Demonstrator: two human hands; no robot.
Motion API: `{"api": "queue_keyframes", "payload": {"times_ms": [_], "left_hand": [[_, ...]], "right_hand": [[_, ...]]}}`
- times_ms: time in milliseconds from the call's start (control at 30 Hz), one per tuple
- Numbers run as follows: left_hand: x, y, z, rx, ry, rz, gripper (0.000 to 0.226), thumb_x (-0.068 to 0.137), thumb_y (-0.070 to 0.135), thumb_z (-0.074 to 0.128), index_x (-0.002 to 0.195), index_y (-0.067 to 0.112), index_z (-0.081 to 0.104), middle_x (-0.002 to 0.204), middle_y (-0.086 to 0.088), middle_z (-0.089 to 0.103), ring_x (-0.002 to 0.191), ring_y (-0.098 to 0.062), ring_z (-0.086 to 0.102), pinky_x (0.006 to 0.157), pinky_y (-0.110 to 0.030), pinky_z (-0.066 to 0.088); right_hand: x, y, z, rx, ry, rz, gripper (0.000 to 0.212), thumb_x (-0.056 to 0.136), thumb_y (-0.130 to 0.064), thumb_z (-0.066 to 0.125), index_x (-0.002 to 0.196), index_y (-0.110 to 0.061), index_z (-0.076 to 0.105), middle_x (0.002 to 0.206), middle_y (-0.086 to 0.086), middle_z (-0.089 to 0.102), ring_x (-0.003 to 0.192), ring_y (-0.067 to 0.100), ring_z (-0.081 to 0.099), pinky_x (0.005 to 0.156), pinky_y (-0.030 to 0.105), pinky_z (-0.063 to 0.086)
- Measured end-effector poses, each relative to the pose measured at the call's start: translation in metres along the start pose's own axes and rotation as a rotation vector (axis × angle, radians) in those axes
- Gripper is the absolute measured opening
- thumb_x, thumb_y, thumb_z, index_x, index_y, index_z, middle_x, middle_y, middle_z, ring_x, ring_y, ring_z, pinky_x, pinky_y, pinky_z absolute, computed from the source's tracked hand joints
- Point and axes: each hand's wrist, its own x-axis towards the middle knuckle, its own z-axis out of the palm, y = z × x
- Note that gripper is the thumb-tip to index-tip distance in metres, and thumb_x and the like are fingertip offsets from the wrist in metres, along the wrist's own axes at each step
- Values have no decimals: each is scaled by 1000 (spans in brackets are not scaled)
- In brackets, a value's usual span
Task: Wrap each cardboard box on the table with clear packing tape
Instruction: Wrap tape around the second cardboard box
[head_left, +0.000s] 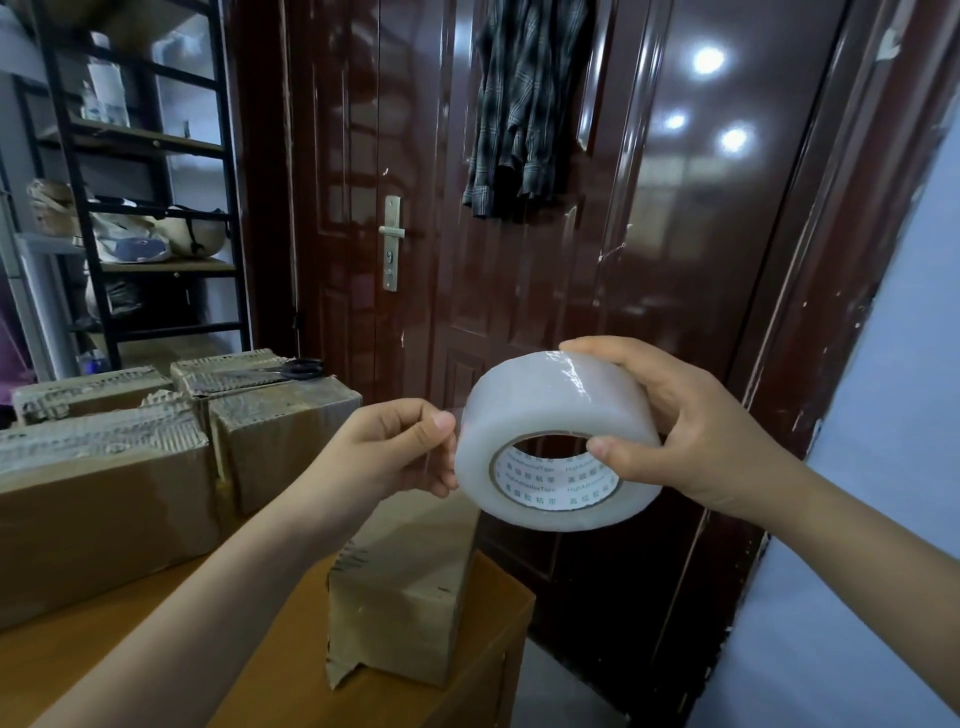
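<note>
While the tape roll (558, 441) is gripped by the right hand (691, 431), its loose end is pinched by the left hand (395, 447). Both are held above a cardboard box (400, 587) on the table (291, 670).

tape roll (558, 441): milky clear plastic film, smooth, slight sheen; printed paper core
boxes (104, 499): brown corrugated cardboard, matt, edges torn and rough
near box (400, 597): cardboard under glossy clear film
counter (291, 639): orange-brown wood, smooth, low sheen
door (519, 291): dark red-brown, highly glossy, chipped in spots
door handle (392, 241): brushed metal
shirt (524, 104): checked cloth
shelf (140, 171): black metal frame
</note>
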Motion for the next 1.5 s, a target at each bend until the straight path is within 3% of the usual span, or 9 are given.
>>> {"api": "queue_keyframes", "payload": {"times_ms": [233, 467, 600, 700, 933, 1200, 1267, 1400, 1500], "left_hand": [[9, -4, -10, -143, -7, -35, 40, 103, 16, 34, 80, -2, 61, 77, -18, 57, 65, -22, 57, 64, -28, 53], [13, -7, -20, -334, -88, -62, 46, 98, 22, 35, 74, 7, 71, 75, -16, 62, 70, -23, 60, 65, -30, 54], [12, -8, -19, -214, -100, -50, 49, 91, 53, 48, 69, 14, 68, 74, -9, 62, 72, -19, 62, 68, -28, 54], [11, -9, -22, -22, -78, -31, 28, 87, 39, 62, 71, 18, 70, 73, -6, 64, 72, -18, 62, 69, -25, 52], [10, 1, -34, 121, -165, -28, 25, 90, 35, 61, 73, 20, 71, 76, -8, 64, 74, -20, 62, 73, -27, 52], [8, 6, -46, 105, -213, -52, 28, 94, 18, 49, 81, 17, 74, 76, -11, 62, 72, -20, 61, 71, -25, 52], [9, 3, -47, 43, -211, -71, 29, 99, 20, 50, 84, 14, 75, 78, -12, 62, 73, -21, 62, 71, -26, 52], [11, -4, -44, -97, -170, -84, 31, 86, 21, 44, 81, 9, 73, 80, -18, 63, 79, -29, 61, 79, -40, 53], [13, -11, -35, -187, -138, -112, 41, 81, 32, 60, 89, -8, 64, 83, -19, 62, 80, -28, 62, 78, -37, 55]], "right_hand": [[14, 3, 6, 91, 18, -27, 58, 71, -32, 71, 127, -33, 54, 122, -13, 61, 112, 13, 61, 88, 19, 50], [20, 5, 7, 110, 33, -27, 58, 70, -34, 72, 126, -35, 56, 120, -11, 63, 110, 14, 63, 87, 19, 51], [20, 5, 8, 118, 18, -22, 57, 69, -32, 73, 124, -38, 59, 120, -13, 63, 110, 12, 63, 87, 18, 50], [18, 6, 8, 97, 7, -5, 57, 69, -33, 73, 123, -40, 58, 121, -12, 63, 111, 13, 62, 89, 21, 51], [11, 6, 9, 58, -22, 23, 58, 68, -36, 73, 122, -47, 56, 122, -15, 61, 113, 11, 61, 88, 19, 51], [16, 4, 11, 16, -39, 37, 62, 68, -34, 73, 126, -39, 55, 123, -13, 61, 113, 11, 61, 91, 23, 52], [19, 3, 10, 15, -47, 38, 62, 68, -33, 73, 127, -36, 55, 122, -13, 62, 112, 11, 61, 90, 22, 52], [23, 1, 9, 16, -38, 24, 61, 68, -33, 72, 126, -37, 55, 122, -14, 62, 113, 11, 61, 93, 24, 51], [26, 3, 9, 24, -22, 24, 59, 67, -33, 71, 123, -42, 56, 120, -14, 63, 110, 12, 63, 95, 28, 51]]}}
